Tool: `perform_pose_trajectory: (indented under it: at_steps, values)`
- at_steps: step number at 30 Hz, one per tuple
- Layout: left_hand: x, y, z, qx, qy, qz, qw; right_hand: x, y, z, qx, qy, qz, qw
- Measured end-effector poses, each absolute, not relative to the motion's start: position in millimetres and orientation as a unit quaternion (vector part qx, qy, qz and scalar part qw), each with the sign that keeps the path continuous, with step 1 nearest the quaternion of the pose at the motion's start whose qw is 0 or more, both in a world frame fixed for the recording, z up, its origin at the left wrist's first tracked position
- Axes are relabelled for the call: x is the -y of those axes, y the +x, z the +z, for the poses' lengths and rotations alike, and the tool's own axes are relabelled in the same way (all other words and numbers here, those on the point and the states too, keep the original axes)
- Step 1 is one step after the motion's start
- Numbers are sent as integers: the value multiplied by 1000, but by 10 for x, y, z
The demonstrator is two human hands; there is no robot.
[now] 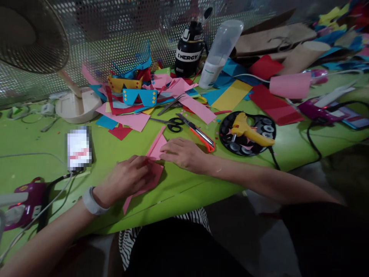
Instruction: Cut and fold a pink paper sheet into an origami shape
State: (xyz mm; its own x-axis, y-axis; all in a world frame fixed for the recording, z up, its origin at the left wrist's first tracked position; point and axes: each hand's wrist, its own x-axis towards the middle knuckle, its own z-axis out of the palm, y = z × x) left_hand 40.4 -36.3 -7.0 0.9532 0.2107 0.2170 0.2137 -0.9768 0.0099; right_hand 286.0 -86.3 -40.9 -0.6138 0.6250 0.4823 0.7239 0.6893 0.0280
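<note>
A folded piece of pink paper (155, 175) lies on the green table near its front edge, under and between my hands. My left hand (128, 177) rests over its lower left part, fingers bent onto it and partly in shadow. At the paper's upper right, my right hand (183, 154) pinches the edge between thumb and fingers. Just beyond my right hand are black scissors (173, 124) and an orange utility knife (206, 141).
A yellow glue gun (250, 132) lies on a black tray (224, 134) at right. Cut coloured paper, a black bottle (188, 57) and a clear bottle (217, 57) stand behind. A phone (78, 148), fan (77, 104) and purple power strip (27, 204) are at left.
</note>
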Motion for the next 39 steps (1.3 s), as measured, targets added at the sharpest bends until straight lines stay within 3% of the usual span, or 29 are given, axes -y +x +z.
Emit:
perform_pose_trajectory:
  at_steps: [20,32,39]
  values:
    - [410,359,-160,128,-982,-138,0,859,2821,-505,861,-430,-13,272]
    - [423,386,-165,108,-973,-173,-109,882,2824,-497,880,-397,-73,251]
    - [407,361,-219,87,-978,-178,-67,893,2805,-510,881,-395,-78,249]
